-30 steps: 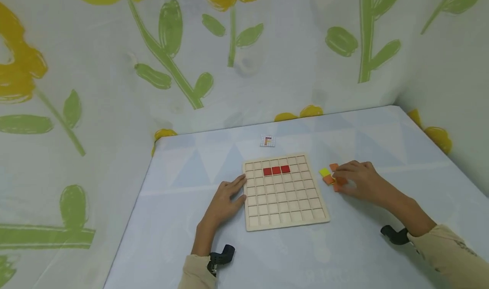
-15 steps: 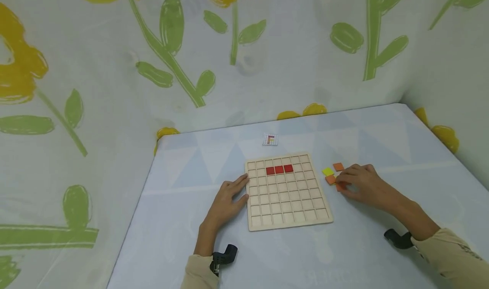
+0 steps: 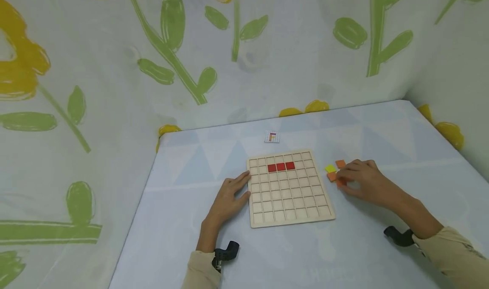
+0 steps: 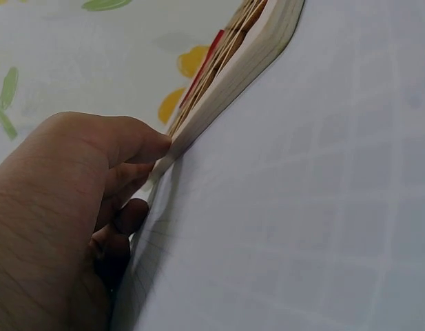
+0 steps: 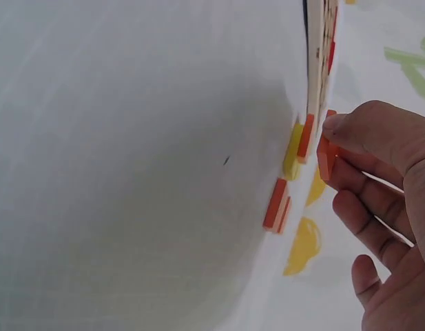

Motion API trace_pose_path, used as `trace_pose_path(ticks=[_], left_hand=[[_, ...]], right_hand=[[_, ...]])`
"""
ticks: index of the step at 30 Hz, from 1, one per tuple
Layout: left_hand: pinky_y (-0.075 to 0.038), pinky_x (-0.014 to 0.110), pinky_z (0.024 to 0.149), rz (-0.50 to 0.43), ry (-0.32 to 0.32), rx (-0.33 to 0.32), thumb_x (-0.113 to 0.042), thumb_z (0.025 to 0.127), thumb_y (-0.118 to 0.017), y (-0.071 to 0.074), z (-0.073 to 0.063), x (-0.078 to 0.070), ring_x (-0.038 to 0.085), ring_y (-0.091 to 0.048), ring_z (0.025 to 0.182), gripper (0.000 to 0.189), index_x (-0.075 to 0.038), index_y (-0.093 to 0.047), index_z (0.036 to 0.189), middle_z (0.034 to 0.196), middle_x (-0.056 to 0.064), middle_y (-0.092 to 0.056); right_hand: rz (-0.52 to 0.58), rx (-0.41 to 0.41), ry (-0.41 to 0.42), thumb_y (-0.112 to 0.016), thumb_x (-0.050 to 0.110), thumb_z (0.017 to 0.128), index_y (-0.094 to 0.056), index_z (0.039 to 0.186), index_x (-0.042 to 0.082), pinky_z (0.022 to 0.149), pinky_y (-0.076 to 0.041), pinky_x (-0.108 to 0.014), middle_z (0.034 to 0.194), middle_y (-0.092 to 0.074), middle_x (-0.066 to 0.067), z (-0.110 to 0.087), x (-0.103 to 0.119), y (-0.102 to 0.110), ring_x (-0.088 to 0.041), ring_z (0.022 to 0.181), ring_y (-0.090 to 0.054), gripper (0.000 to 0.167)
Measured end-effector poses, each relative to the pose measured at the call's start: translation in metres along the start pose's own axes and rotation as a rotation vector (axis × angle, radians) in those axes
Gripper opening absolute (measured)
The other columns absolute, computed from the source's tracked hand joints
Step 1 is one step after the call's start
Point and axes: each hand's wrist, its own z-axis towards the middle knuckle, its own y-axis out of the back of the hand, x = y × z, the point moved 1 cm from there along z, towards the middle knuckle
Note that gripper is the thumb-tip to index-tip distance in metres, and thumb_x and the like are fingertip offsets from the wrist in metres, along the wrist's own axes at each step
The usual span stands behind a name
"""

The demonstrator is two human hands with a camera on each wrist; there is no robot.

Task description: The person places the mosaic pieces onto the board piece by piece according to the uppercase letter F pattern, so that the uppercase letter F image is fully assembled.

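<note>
A pale wooden grid board (image 3: 292,204) lies on the table with three red tiles (image 3: 281,166) in a row near its far edge. My left hand (image 3: 225,202) rests at the board's left side, fingertips and thumb touching the edge. In the left wrist view, the thumb meets the board's rim (image 4: 219,96). To the right of the board, my right hand (image 3: 366,180) pinches an orange tile (image 5: 327,153) between thumb and fingers, above the table. Beside it lie a yellow tile (image 3: 330,168) and orange tiles (image 3: 331,177), partly hidden by the fingers.
A small pattern card (image 3: 272,136) with a coloured grid lies beyond the board. The pale table (image 3: 183,225) meets flower-printed walls (image 3: 267,81) at the back and right.
The right hand's fingers have drawn back from the farthest orange tile to the nearest, which they now pinch and raise slightly. The left hand stays at the board; the head view has shifted slightly.
</note>
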Motion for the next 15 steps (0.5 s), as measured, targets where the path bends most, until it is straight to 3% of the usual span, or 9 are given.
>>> trace_pose_path(ticks=[1, 9, 15], left_hand=[[-0.045, 0.043, 0.092, -0.006, 0.0, -0.005, -0.03, 0.097, -0.061, 0.0, 0.0, 0.0, 0.015, -0.048, 0.111, 0.054, -0.023, -0.049, 0.15, 0.155, -0.017, -0.04], [-0.045, 0.042, 0.093, -0.022, 0.008, 0.019, -0.031, 0.098, -0.061, -0.001, -0.001, -0.001, 0.015, -0.048, 0.113, 0.054, -0.023, -0.049, 0.15, 0.155, -0.016, -0.04], [-0.044, 0.045, 0.095, -0.039, -0.011, -0.007, -0.028, 0.096, -0.063, 0.003, -0.002, -0.004, 0.018, -0.049, 0.113, 0.053, -0.02, -0.052, 0.148, 0.154, -0.013, -0.042]], right_hand=[[0.008, -0.008, 0.01, -0.09, 0.006, 0.067, -0.077, 0.097, 0.022, 0.074, -0.03, -0.041, 0.098, -0.069, 0.003, 0.001, 0.0, 0.0, -0.02, 0.093, -0.059, 0.037], [0.031, -0.007, 0.031, -0.088, 0.004, 0.069, -0.075, 0.092, 0.017, 0.077, -0.033, -0.043, 0.088, -0.067, 0.011, 0.013, 0.011, -0.005, -0.025, 0.096, -0.06, 0.029], [0.006, 0.008, 0.027, -0.087, 0.006, 0.071, -0.075, 0.093, 0.014, 0.076, -0.035, -0.042, 0.096, -0.072, 0.001, 0.031, 0.024, -0.001, -0.022, 0.091, -0.061, 0.026]])
